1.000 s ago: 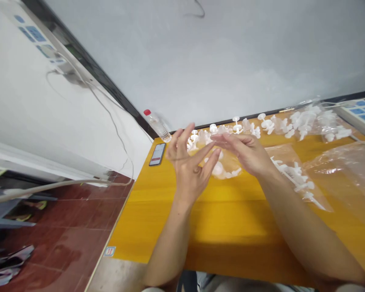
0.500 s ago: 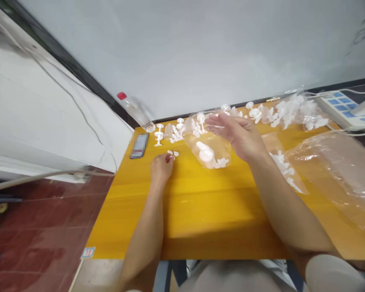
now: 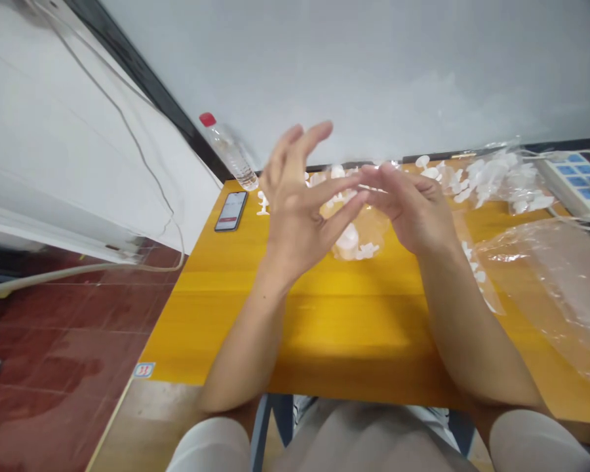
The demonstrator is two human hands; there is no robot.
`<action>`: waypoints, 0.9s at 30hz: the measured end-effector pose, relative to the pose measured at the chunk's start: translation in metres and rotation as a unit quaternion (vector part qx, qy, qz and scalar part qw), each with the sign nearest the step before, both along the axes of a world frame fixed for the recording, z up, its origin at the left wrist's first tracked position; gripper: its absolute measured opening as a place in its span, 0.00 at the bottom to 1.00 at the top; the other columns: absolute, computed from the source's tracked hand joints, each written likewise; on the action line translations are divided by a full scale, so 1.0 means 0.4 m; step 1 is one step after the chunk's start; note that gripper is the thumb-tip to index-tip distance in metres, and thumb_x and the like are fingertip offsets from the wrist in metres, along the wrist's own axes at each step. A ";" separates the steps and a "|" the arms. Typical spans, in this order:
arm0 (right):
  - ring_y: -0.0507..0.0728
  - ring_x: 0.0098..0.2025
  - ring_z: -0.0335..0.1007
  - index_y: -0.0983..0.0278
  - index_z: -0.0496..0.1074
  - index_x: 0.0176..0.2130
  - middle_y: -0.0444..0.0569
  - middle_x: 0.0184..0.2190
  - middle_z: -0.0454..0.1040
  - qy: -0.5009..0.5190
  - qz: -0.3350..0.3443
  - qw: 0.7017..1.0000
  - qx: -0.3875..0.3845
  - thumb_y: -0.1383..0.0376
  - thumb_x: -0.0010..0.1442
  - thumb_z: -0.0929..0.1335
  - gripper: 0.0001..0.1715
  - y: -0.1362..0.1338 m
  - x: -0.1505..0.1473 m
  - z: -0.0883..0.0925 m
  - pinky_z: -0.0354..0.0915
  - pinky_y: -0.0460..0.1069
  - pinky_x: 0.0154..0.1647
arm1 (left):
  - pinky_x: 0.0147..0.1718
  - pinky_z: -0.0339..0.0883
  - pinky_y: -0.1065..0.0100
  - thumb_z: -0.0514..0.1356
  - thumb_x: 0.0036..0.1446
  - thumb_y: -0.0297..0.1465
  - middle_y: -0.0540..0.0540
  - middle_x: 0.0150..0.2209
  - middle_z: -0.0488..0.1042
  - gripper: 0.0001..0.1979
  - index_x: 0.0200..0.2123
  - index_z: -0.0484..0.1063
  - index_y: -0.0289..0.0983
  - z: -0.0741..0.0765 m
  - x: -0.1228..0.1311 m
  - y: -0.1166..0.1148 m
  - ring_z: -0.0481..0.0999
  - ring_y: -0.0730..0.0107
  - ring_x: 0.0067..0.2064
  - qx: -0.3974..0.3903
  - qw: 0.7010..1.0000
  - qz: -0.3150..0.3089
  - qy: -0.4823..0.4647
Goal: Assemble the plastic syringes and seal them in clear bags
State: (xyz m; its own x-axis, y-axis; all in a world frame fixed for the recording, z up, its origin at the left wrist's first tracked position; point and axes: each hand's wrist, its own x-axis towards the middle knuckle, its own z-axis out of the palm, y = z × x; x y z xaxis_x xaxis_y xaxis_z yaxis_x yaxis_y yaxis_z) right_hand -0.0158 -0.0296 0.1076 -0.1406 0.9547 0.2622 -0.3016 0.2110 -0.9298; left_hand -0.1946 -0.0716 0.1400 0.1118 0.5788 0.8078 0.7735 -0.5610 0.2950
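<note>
My left hand (image 3: 299,213) is raised over the desk. Its thumb and index finger close toward each other at the fingertips of my right hand, while the other fingers spread upward; whatever sits between the tips is too small to make out. My right hand (image 3: 417,210) has its fingers pressed together at the upper edge of a clear plastic bag (image 3: 376,226). Inside or under that film lie white plastic pieces (image 3: 368,250), partly hidden by my hands. Behind my left hand stands a small white stemmed piece (image 3: 263,203).
A phone (image 3: 231,211) and a bottle with a red cap (image 3: 233,157) are at the back left. Bagged white parts (image 3: 506,177) lie at the back right beside a power strip (image 3: 577,180). A large clear bag (image 3: 550,282) covers the yellow desk's (image 3: 344,328) right side.
My left hand has lifted from the small white pieces on the desk and moved right and up to my right hand. My right hand stays near the bag. The view has shifted slightly.
</note>
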 end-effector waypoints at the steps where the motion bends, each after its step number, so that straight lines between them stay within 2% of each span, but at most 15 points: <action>1: 0.64 0.61 0.74 0.56 0.83 0.36 0.45 0.46 0.83 -0.002 0.000 1.000 -0.003 0.46 0.58 0.75 0.18 -0.001 0.002 0.001 0.70 0.64 0.64 | 0.66 0.64 0.44 0.64 0.64 0.44 0.53 0.63 0.70 0.09 0.44 0.81 0.51 -0.018 -0.025 0.017 0.66 0.57 0.68 -0.008 1.000 -0.007 -0.013; 3: 0.64 0.61 0.73 0.56 0.83 0.36 0.45 0.46 0.83 -0.002 -0.005 1.000 -0.010 0.46 0.58 0.75 0.18 0.001 0.006 0.003 0.70 0.64 0.64 | 0.66 0.66 0.52 0.56 0.70 0.43 0.50 0.65 0.69 0.14 0.48 0.80 0.48 -0.073 -0.095 0.048 0.68 0.62 0.67 -0.016 0.997 0.026 -0.071; 4: 0.65 0.61 0.73 0.55 0.83 0.36 0.45 0.46 0.83 0.000 -0.008 1.000 -0.013 0.45 0.58 0.75 0.18 0.003 0.008 0.003 0.70 0.64 0.63 | 0.64 0.68 0.55 0.55 0.70 0.41 0.48 0.61 0.73 0.14 0.47 0.80 0.47 -0.106 -0.134 0.064 0.72 0.64 0.65 -0.008 0.992 0.079 -0.102; 5: 0.65 0.61 0.73 0.55 0.83 0.36 0.46 0.47 0.83 0.003 -0.011 1.000 -0.016 0.45 0.57 0.75 0.18 0.005 0.009 0.002 0.70 0.64 0.63 | 0.63 0.69 0.53 0.58 0.69 0.38 0.43 0.57 0.77 0.12 0.47 0.80 0.43 -0.143 -0.171 0.080 0.74 0.61 0.62 -0.022 0.988 0.105 -0.111; 6: 0.65 0.62 0.73 0.55 0.83 0.36 0.46 0.47 0.82 0.005 -0.012 1.000 -0.018 0.45 0.57 0.75 0.18 0.007 0.010 0.001 0.70 0.64 0.63 | 0.62 0.69 0.52 0.62 0.64 0.34 0.40 0.54 0.79 0.10 0.46 0.81 0.40 -0.180 -0.204 0.095 0.77 0.57 0.59 -0.068 0.986 0.116 -0.098; 8: 0.64 0.62 0.73 0.55 0.83 0.35 0.45 0.47 0.82 0.009 -0.010 1.000 -0.019 0.45 0.56 0.76 0.18 0.011 0.012 -0.001 0.70 0.64 0.64 | 0.64 0.67 0.52 0.63 0.57 0.27 0.41 0.58 0.78 0.15 0.48 0.80 0.40 -0.251 -0.254 0.124 0.76 0.54 0.61 -0.259 0.951 0.168 -0.004; 10: 0.64 0.61 0.73 0.55 0.83 0.35 0.44 0.46 0.83 0.017 -0.004 1.000 -0.013 0.45 0.56 0.76 0.18 0.012 0.013 -0.003 0.70 0.64 0.64 | 0.60 0.71 0.52 0.63 0.53 0.24 0.41 0.52 0.82 0.14 0.42 0.82 0.39 -0.303 -0.281 0.143 0.80 0.51 0.56 -0.342 0.921 0.185 0.031; 12: 0.63 0.61 0.74 0.54 0.83 0.35 0.44 0.46 0.83 0.025 0.001 1.000 -0.009 0.46 0.56 0.76 0.17 0.012 0.014 -0.003 0.69 0.63 0.64 | 0.53 0.75 0.52 0.63 0.52 0.23 0.40 0.42 0.85 0.08 0.34 0.83 0.38 -0.321 -0.289 0.141 0.84 0.50 0.47 -0.358 0.912 0.197 0.031; 14: 0.64 0.61 0.74 0.54 0.83 0.35 0.44 0.46 0.82 0.028 0.000 1.000 -0.015 0.46 0.55 0.76 0.16 0.013 0.013 -0.003 0.69 0.64 0.64 | 0.49 0.77 0.56 0.63 0.55 0.27 0.42 0.36 0.84 0.06 0.33 0.82 0.38 -0.298 -0.277 0.110 0.84 0.53 0.41 -0.350 0.911 0.217 0.023; 16: 0.64 0.62 0.73 0.54 0.83 0.35 0.45 0.47 0.82 0.025 -0.002 0.999 -0.027 0.46 0.55 0.76 0.16 0.014 0.012 -0.002 0.69 0.65 0.64 | 0.45 0.77 0.61 0.62 0.61 0.33 0.45 0.36 0.84 0.09 0.39 0.82 0.39 -0.239 -0.242 0.052 0.83 0.60 0.39 -0.290 0.929 0.228 -0.008; 17: 0.65 0.62 0.73 0.54 0.83 0.35 0.45 0.47 0.82 0.023 -0.003 0.999 -0.031 0.47 0.56 0.76 0.16 0.015 0.011 -0.002 0.69 0.66 0.64 | 0.41 0.78 0.64 0.63 0.62 0.35 0.46 0.37 0.84 0.09 0.42 0.81 0.39 -0.202 -0.214 0.017 0.83 0.64 0.36 -0.179 0.956 0.223 -0.066; 19: 0.65 0.62 0.73 0.54 0.83 0.35 0.45 0.47 0.82 0.022 -0.003 0.999 -0.034 0.47 0.56 0.76 0.15 0.015 0.008 -0.002 0.69 0.66 0.64 | 0.37 0.77 0.67 0.66 0.62 0.34 0.51 0.39 0.83 0.10 0.47 0.80 0.45 -0.123 -0.140 -0.045 0.81 0.70 0.34 0.022 0.983 0.145 -0.112; 21: 0.65 0.62 0.73 0.54 0.83 0.35 0.44 0.47 0.82 0.021 -0.004 0.999 -0.033 0.47 0.57 0.76 0.15 0.013 0.007 -0.001 0.69 0.66 0.64 | 0.34 0.76 0.69 0.71 0.56 0.31 0.54 0.39 0.83 0.15 0.48 0.80 0.49 -0.056 -0.058 -0.077 0.80 0.72 0.34 0.131 0.988 0.038 -0.074; 24: 0.65 0.62 0.72 0.54 0.83 0.35 0.44 0.46 0.83 0.014 -0.005 1.000 -0.022 0.47 0.56 0.76 0.15 0.006 0.009 0.001 0.69 0.65 0.64 | 0.42 0.78 0.64 0.70 0.59 0.33 0.53 0.39 0.83 0.10 0.44 0.80 0.48 -0.007 0.029 -0.059 0.83 0.68 0.39 0.079 0.996 -0.019 -0.037; 27: 0.64 0.62 0.73 0.53 0.84 0.36 0.43 0.45 0.83 0.010 0.000 1.000 -0.008 0.45 0.55 0.76 0.17 0.004 0.015 0.002 0.69 0.64 0.64 | 0.44 0.78 0.62 0.65 0.64 0.40 0.53 0.39 0.83 0.06 0.41 0.80 0.47 -0.026 0.018 -0.004 0.83 0.68 0.40 0.036 0.997 -0.021 -0.070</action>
